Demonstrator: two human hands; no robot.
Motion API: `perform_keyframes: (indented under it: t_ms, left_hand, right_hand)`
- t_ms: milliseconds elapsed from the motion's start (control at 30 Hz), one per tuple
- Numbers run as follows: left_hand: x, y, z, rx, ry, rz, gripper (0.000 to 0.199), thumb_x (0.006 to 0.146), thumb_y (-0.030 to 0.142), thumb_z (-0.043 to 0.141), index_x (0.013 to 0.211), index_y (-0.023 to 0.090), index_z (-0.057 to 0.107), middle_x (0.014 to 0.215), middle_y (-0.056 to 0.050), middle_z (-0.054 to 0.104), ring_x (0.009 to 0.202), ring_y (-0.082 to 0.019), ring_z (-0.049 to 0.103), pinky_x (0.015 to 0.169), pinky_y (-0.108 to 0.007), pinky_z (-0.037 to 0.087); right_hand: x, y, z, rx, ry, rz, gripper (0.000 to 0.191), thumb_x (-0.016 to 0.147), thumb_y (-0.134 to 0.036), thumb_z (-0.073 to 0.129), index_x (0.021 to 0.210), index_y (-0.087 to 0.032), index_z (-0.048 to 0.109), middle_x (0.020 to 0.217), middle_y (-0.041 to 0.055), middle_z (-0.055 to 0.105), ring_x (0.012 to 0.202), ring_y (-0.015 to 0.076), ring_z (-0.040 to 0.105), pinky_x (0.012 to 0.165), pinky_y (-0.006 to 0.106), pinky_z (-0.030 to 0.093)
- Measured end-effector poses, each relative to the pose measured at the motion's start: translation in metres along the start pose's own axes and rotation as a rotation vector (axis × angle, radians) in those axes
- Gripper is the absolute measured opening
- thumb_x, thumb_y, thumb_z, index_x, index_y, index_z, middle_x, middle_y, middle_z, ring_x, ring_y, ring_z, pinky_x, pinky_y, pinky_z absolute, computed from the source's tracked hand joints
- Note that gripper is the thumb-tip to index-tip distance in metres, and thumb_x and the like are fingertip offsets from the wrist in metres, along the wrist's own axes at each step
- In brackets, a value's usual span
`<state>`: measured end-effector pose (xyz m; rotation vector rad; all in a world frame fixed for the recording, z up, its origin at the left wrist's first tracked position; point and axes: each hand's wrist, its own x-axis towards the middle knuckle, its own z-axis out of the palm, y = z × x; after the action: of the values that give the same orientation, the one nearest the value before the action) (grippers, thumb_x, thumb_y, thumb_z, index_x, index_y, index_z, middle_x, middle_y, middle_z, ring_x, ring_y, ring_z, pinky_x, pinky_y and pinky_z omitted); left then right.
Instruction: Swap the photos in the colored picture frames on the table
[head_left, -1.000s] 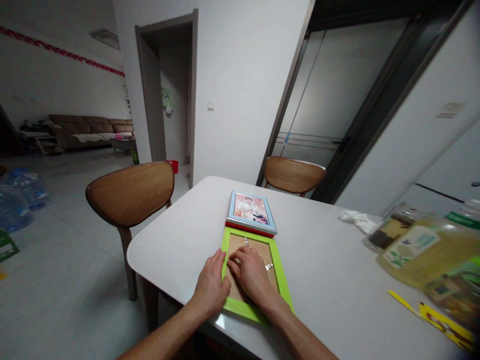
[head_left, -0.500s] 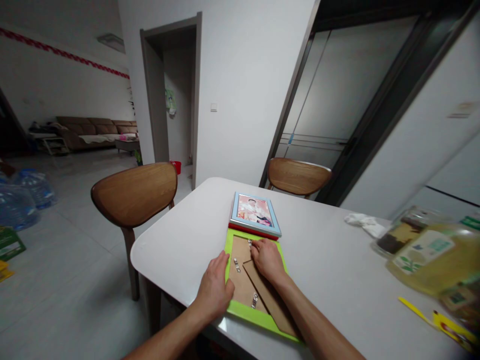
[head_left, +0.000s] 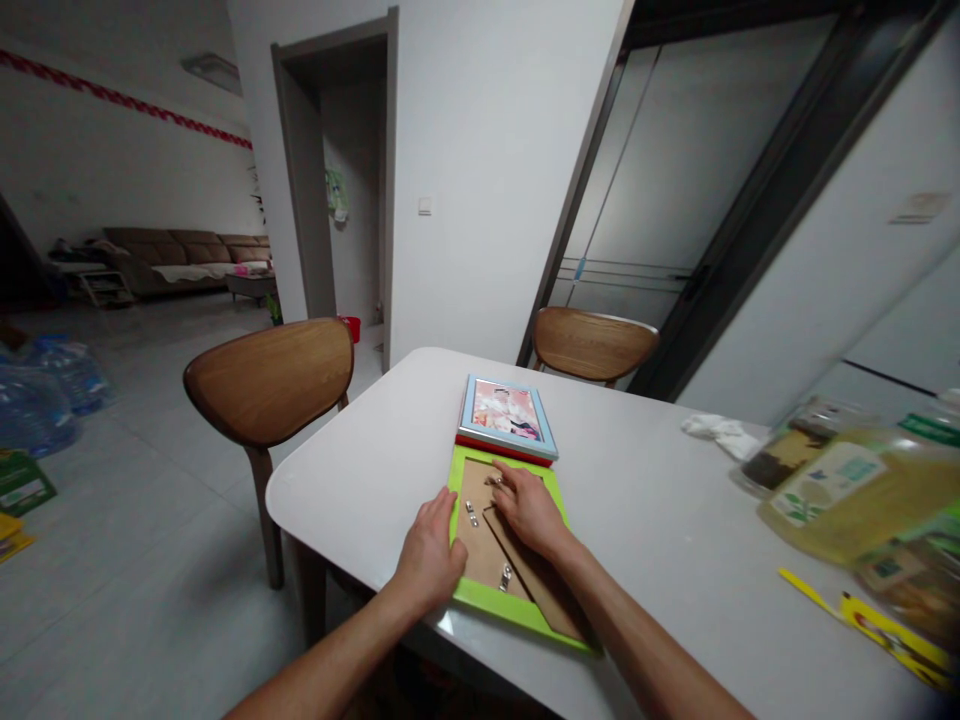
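Note:
A bright green picture frame [head_left: 487,597] lies face down on the white table [head_left: 645,500], with a brown backing board [head_left: 476,555] set in it. Small metal clips [head_left: 471,514] [head_left: 505,577] sit on the board. A brown easel flap [head_left: 544,590] lies diagonally across its lower right. My right hand [head_left: 529,510] rests on the top of the flap, its fingertips reaching a clip at the frame's upper edge. My left hand [head_left: 429,552] lies over the frame's left side. Just beyond stands a blue-framed photo [head_left: 508,420] on a red frame [head_left: 495,450].
At the right of the table lie a white cloth [head_left: 716,435], a glass jar [head_left: 787,455], a yellow-green packaged bottle [head_left: 832,495] and a yellow strip [head_left: 862,625]. Wooden chairs [head_left: 270,385] [head_left: 592,345] stand at the table's far side.
Since a second ago, the brown flap has come into view on the backing and my right hand has moved up toward the frame's top edge. My left hand stays nearly still.

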<state>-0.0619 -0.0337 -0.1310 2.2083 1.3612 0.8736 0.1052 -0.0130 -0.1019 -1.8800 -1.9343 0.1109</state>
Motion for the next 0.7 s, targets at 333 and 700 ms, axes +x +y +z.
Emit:
perform_keyframes:
  t_ms: [333,700]
  left_hand:
    - [0.0,0.0,-0.001,0.031,-0.018,0.01,0.058,0.064,0.01,0.041,0.121,0.001,0.036,0.126,-0.015,0.04,0.115,-0.022,0.035,0.1,-0.033,0.026]
    - [-0.001,0.0,0.001,0.033,0.008,-0.002,0.055,0.067,0.013,0.042,0.121,0.003,0.038,0.125,-0.014,0.042,0.114,-0.022,0.036,0.099,-0.032,0.027]
  right_hand:
    - [-0.064,0.002,-0.022,0.234,-0.227,-0.174,0.014,0.065,-0.028,0.056,0.074,-0.026,0.067,0.116,0.0042,0.049,0.108,0.0215,0.041,0.092,0.037,0.028]
    - [-0.058,-0.001,-0.009,0.121,-0.033,-0.04,0.039,0.067,-0.029,0.05,0.102,-0.013,0.057,0.099,0.0105,0.056,0.092,0.0209,0.049,0.084,0.032,0.036]
